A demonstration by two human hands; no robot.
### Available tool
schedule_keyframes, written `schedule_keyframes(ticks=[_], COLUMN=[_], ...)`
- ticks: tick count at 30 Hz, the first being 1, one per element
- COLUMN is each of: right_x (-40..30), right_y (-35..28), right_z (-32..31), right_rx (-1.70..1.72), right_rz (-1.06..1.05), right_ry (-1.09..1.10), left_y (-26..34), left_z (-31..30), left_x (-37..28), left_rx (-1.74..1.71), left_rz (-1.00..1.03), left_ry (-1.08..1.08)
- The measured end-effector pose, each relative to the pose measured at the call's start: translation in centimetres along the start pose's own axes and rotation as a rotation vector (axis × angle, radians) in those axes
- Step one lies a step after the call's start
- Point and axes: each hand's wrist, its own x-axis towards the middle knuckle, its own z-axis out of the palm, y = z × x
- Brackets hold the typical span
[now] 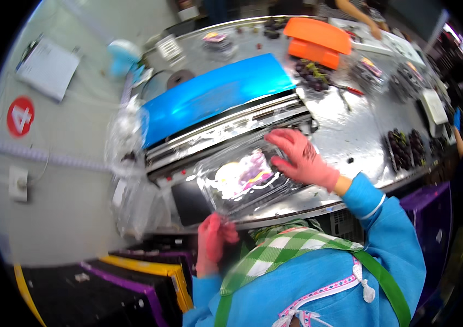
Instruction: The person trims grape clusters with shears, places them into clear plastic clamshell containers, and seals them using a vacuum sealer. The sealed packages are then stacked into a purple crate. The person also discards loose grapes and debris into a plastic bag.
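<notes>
A clear plastic tray pack point(231, 180) with a bright printed label lies under shiny film, its contents hard to make out in the glare. It rests on the black front plate point(192, 200) of a film-wrapping machine with a blue cover point(219, 96). My right hand point(303, 157), in a pink glove, is over the pack's right end, thumb and fingers apart; whether it touches the film is unclear. My left hand point(215, 241), gloved alike and blurred, is at the pack's near left corner by the table edge, fingers curled. Any film between those fingers cannot be made out.
Crumpled clear film point(131, 196) hangs left of the machine. Behind it stand an orange scale point(317, 39) and dark grapes point(313, 75). Red-handled scissors point(354, 90) and grape trays point(405, 149) lie rightward. Another person's arm point(356, 14) reaches in at the far side.
</notes>
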Motion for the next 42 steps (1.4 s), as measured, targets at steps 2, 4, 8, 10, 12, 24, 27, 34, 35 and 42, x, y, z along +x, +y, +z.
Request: schedule_keyframes(ticks=[2, 4, 8, 10, 12, 24, 27, 34, 35, 42], right_x=[-5.0, -8.5, -10.0, -10.0, -10.0, -20.9, -23.5, -29.2, -31.1, -40.9], right_y=[-0.3, -1.7, -3.8, -2.8, -2.6, -3.3, -4.4, -9.4, -9.7, -9.4], right_z=[2.0, 2.5, 2.2, 2.9, 2.2, -7.9, -13.6, -24.9, -25.4, -30.8], right_rx=[0.130, 0.521, 1.023, 1.274, 1.374, 1.576, 1.809, 1.527, 1.529, 1.051], right_rz=[0.383, 0.840, 0.993, 1.039, 1.067, 0.845, 0.549, -0.063, -0.128, -0.012], right_ry=[0.070, -0.070, -0.007, 0.083, 0.138, 0.875, 1.180, 1.409, 1.455, 1.740], left_y=[-0.9, -1.1, -0.6, -0.3, -0.3, 1.0, 0.0, -6.0, -7.6, -11.8], left_z=[-0.2, -0.5, -0.5, -0.3, -1.5, 13.5, 22.6, 37.7, 38.7, 45.7], left_x=[-0.2, 0.0, 0.3, 0.4, 0.8, 1.2, -1.9, -8.4, -9.7, -10.7], left_rx=[-0.026, -0.087, -0.036, -0.034, 0.027, 0.169, 0.278, 0.409, 0.397, 0.694], left_rz=[0.077, 0.074, 0.077, 0.062, 0.076, 0.547, 0.672, 1.181, 1.094, 1.736], left_ry=[-0.020, -0.022, -0.049, -0.076, -0.070, -0.740, -0.851, -1.406, -1.424, -1.586])
